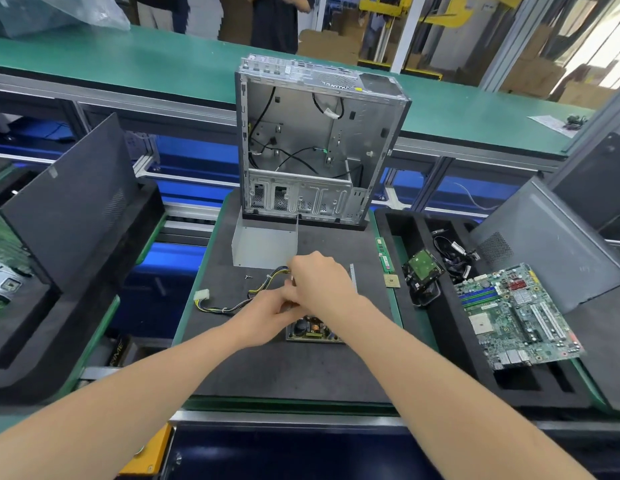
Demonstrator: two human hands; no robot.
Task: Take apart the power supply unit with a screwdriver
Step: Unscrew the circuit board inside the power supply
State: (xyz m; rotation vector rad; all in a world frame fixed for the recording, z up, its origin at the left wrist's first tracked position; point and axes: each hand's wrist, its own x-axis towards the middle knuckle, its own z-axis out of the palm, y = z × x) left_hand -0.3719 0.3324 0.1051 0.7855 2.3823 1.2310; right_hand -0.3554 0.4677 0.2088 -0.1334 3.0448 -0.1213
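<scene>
Open computer case [319, 140] stands upright. Right of it: RAM stick [384, 254], CPU chip [391, 281], hard drive [423, 270], loose cables [454, 254], motherboard [516, 313]. Left of it: dark side panel [69, 202].

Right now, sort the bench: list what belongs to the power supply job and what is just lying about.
Job: left hand, right hand, supply board, wires, metal cover, screw. No screwdriver plainly visible.

Lying about: case, RAM stick, CPU, hard drive, motherboard, loose cables.

Head camera looks down (forward) over mat [301, 368].
</scene>
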